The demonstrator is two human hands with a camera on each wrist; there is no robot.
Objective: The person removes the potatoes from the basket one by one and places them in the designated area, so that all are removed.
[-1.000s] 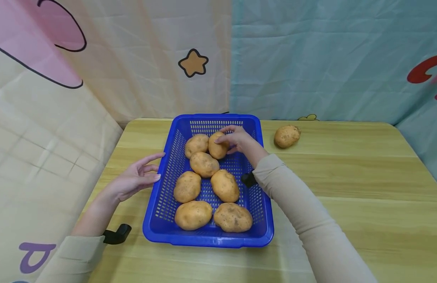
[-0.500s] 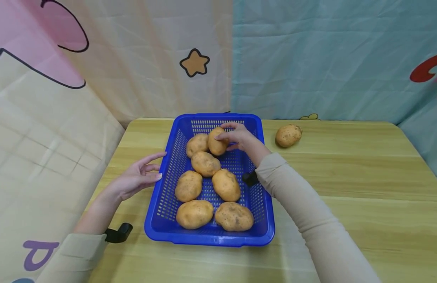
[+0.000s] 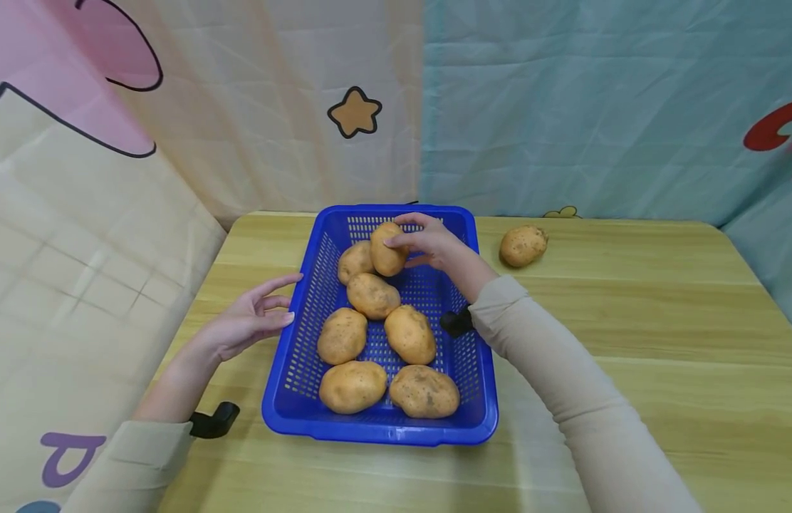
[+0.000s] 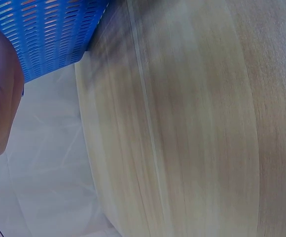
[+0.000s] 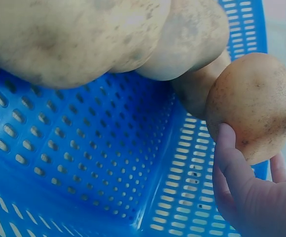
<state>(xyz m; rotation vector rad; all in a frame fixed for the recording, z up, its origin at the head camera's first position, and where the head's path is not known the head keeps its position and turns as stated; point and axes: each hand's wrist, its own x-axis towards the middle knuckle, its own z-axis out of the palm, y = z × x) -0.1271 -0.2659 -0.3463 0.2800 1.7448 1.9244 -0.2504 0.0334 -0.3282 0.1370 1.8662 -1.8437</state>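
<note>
As our right hand [image 3: 431, 242] curled its fingers and thumb round a potato [image 3: 388, 248] at the far end of the blue perforated basket [image 3: 377, 426], the tuber sat just clear of its neighbours, raised above the basket floor. The right wrist view showed the same potato [image 5: 251, 106] pinched between thumb and fingertips [image 5: 230, 153], with the slotted blue wall below it. Our left hand [image 3: 248, 322] lay with fingers straight and relaxed against the basket's left wall, gripping nothing. Six more potatoes rested in the basket: one [image 3: 354, 261] beside the held one, one [image 3: 371, 296] nearer us, and two pairs below that. A further potato [image 3: 523, 244] lay alone on the wooden table [image 3: 659, 342], well apart to the right of the basket.

We judged the potato to be firm, fairly heavy for its bulk and not fragile, its dry, speckled skin offering fair friction. A hold across its narrow middle, thumb opposing fingers, looked the surest place, since the rounded ends would tend to roll out of a shallow pinch.
</note>
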